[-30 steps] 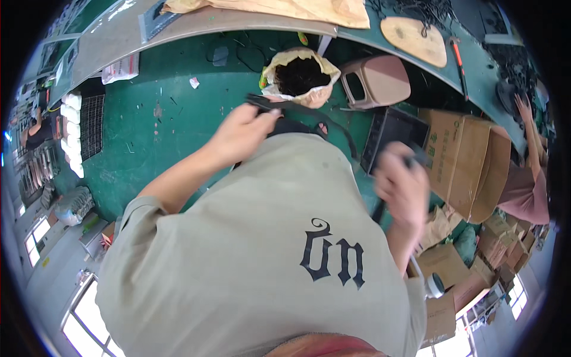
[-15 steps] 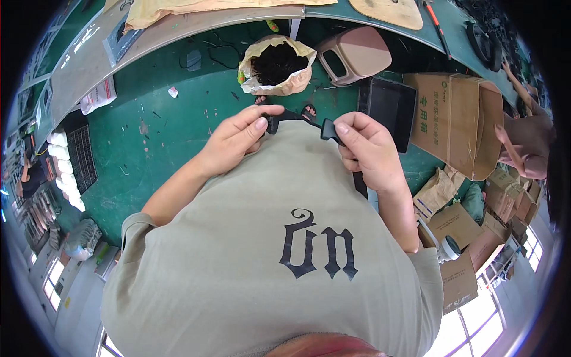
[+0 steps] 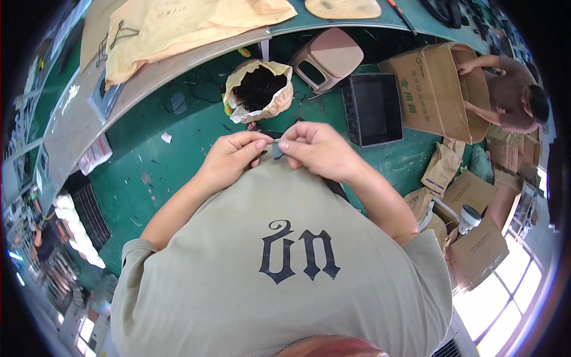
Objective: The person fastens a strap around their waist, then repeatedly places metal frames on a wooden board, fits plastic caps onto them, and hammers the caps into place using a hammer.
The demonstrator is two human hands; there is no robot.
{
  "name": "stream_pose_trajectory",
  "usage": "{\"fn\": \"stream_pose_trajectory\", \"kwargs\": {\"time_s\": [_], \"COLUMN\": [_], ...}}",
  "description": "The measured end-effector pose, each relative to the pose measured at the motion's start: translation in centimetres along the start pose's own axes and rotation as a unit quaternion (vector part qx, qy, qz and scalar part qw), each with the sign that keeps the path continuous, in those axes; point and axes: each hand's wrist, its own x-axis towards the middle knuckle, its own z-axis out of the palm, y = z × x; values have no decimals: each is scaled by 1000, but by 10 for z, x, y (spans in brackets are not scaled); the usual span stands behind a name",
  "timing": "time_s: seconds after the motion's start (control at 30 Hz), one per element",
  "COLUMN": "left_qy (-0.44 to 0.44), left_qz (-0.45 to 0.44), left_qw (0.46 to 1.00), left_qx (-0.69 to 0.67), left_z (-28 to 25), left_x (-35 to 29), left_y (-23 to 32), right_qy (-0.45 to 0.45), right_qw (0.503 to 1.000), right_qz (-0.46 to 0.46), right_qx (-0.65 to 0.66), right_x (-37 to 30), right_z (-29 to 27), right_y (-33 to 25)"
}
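My left hand (image 3: 233,159) is pinched over my lap, thumb against forefinger. A small black part shows only a little at its fingertips. My right hand (image 3: 318,152) is closed beside it, its fingertips almost touching the left ones. Between finger and thumb it grips a small dark plastic piece (image 3: 278,150), whose flat end looks grey-blue in the light. Fingers cover most of both parts, so I cannot tell whether they are joined. On the floor beyond my hands stands a paper bag (image 3: 232,106) of black pieces (image 3: 259,88).
Ahead runs a workbench (image 3: 196,55) with brown paper (image 3: 196,27) on it. A pinkish stool (image 3: 338,50), a black crate (image 3: 373,110) and a large carton (image 3: 416,89) stand right of the bag. Another person (image 3: 511,89) reaches into the carton. Several boxes (image 3: 479,250) lie at the right.
My right hand has moved left, bringing its dark piece up to my left hand's fingertips; the gap between them has closed. The other person now leans further into the carton. The view has shifted.
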Motion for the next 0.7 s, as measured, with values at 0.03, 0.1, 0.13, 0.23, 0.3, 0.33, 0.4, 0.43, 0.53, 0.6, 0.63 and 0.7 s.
{"fn": "stream_pose_trajectory", "kwargs": {"time_s": [0.03, 0.1, 0.13, 0.23, 0.3, 0.33, 0.4, 0.43, 0.53, 0.6, 0.63, 0.7], "left_qy": [-9, -53, -83, -134, -144, -150, -155, -153, -154, -138, -130, -133], "left_qz": [3, 35, 40, 54, 44, 42, 36, 39, 55, 98, 119, 112], "left_qw": [1000, 996, 994, 987, 983, 982, 979, 978, 963, 948, 940, 940], "left_qx": [7, 55, 62, 74, 109, 107, 130, 133, 215, 268, 293, 293], "left_z": [-2, -3, -8, -1, 5, 10, 24, 29, 52, 75, 89, 124], "left_x": [2, 1, 1, 6, 14, 18, 23, 25, 35, 40, 43, 50], "left_y": [1, 1, -4, -9, -4, -5, 2, 7, 17, 16, 18, 24], "right_qy": [-9, -10, -9, 1, 31, 40, 43, 44, 60, 91, 87, 66], "right_qw": [1000, 1000, 1000, 1000, 998, 998, 998, 998, 998, 996, 996, 998], "right_qz": [-10, -13, -10, -7, 37, 37, 36, 37, 14, 1, -4, 4], "right_qx": [-3, -24, -21, 0, -40, -26, -30, -33, -13, 4, 1, 19], "right_x": [4, 2, 1, -5, -14, -16, -21, -24, -35, -47, -55, -78], "right_z": [5, 12, 13, 13, 8, 5, -4, -10, -36, -61, -75, -102], "right_y": [5, 10, 13, 19, 13, 17, 19, 20, 30, 38, 40, 42]}}
